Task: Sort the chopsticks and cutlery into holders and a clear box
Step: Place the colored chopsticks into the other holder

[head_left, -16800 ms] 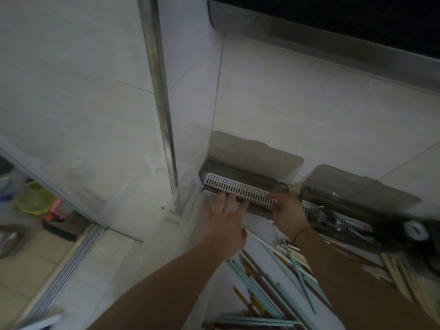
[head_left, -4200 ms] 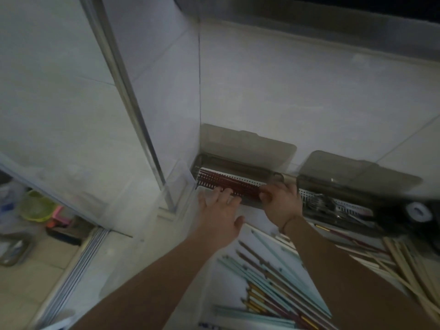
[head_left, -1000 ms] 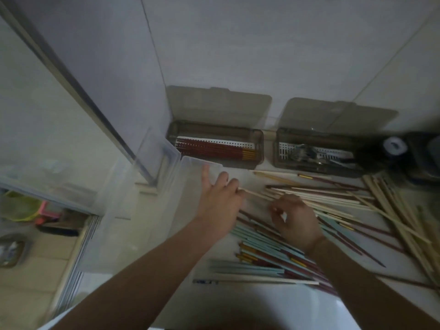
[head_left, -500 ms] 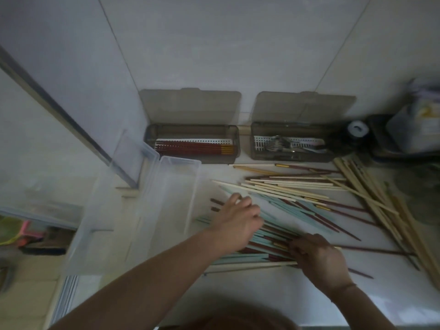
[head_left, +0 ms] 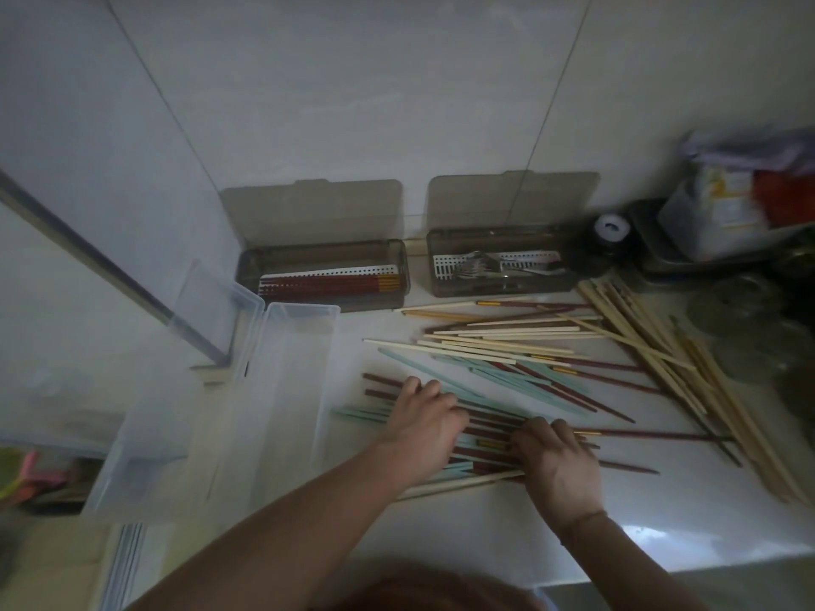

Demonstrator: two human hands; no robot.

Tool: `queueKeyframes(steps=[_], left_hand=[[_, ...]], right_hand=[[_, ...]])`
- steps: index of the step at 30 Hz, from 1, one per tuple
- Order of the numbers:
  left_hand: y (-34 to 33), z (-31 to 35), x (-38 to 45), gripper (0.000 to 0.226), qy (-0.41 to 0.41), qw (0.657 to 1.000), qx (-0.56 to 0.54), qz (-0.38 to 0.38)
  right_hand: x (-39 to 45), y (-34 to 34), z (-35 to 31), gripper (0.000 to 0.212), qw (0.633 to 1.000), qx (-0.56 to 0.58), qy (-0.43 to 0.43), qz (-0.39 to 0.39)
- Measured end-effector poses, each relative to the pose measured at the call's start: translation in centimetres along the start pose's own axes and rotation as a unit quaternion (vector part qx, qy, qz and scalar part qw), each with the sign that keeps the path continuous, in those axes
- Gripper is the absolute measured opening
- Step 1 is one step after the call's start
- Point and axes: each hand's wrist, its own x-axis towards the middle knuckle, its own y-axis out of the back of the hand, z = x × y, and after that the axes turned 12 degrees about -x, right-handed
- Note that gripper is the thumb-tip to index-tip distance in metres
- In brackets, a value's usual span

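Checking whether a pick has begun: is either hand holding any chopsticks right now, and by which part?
Cannot be told for sure. Both the left hand and the right hand rest on the mixed chopstick pile, fingers curled over the sticks' middles; no stick is visibly lifted.

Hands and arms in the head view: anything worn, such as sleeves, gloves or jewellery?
Both forearms are bare, with no sleeves in view. The left hand and right hand wear no gloves. A thin dark band circles the right wrist; its material is unclear.
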Motion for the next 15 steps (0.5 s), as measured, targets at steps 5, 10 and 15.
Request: queueKeyframes(steps=[5, 10, 15], left_hand=[[-0.3, -0.2, 0.0, 0.017, -0.02, 1.0, -0.002, -0.002], [-0.9, 0.7, 0.5, 0.008, -0.046, 0.999, -0.006, -0.016], [-1.5, 1.2, 0.9, 0.01, -0.043, 0.999, -0.004, -0.025]], right_hand=[[-0.3, -0.4, 0.0, 0.031, 1.0, 0.011, -0.02, -0.011], [0.1, 0.0, -0.3, 0.028, 0.999, -0.001, -0.019, -0.029], [1.1, 0.8, -0.3, 0.028, 0.998, -0.006, 0.025, -0.058]])
